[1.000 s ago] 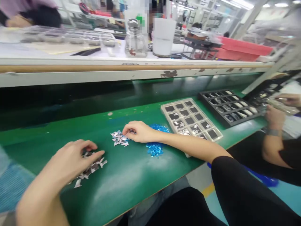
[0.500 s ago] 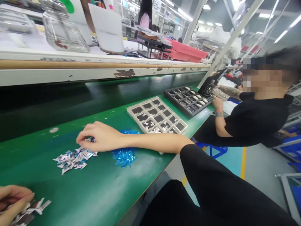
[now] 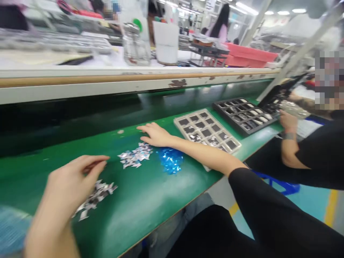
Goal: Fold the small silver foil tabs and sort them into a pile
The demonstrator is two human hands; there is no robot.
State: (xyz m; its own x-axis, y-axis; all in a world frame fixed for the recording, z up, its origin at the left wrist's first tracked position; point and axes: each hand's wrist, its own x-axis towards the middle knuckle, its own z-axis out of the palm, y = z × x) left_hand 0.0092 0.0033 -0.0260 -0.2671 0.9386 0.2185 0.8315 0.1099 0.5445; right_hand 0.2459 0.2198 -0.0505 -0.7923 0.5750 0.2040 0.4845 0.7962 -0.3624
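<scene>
Above a pile of small white and grey strips [image 3: 98, 197], my left hand [image 3: 71, 184] has thumb and forefinger brought together. Whatever may be in that pinch is too small to make out. My right hand [image 3: 156, 135] is stretched out over the green table [image 3: 139, 200], thumb and fingers apart, with nothing seen in it. Just below its fingers lies a second pile of small white, blue-tinged strips [image 3: 135, 156]. A heap of shiny blue film bits [image 3: 172, 161] sits beneath my right wrist.
Beyond my right forearm is a clear compartment tray [image 3: 206, 123] with dark inserts and scattered strips. A black tray [image 3: 245, 114] of parts stands behind it. A white-edged shelf [image 3: 107, 84] runs across the back. A co-worker's hand [image 3: 288, 122] holds a clear packet at right.
The view has swung left, so the trays and piles sit further right. My left hand has lifted off its pile. My right hand's fingers have spread and moved to the far side of its pile.
</scene>
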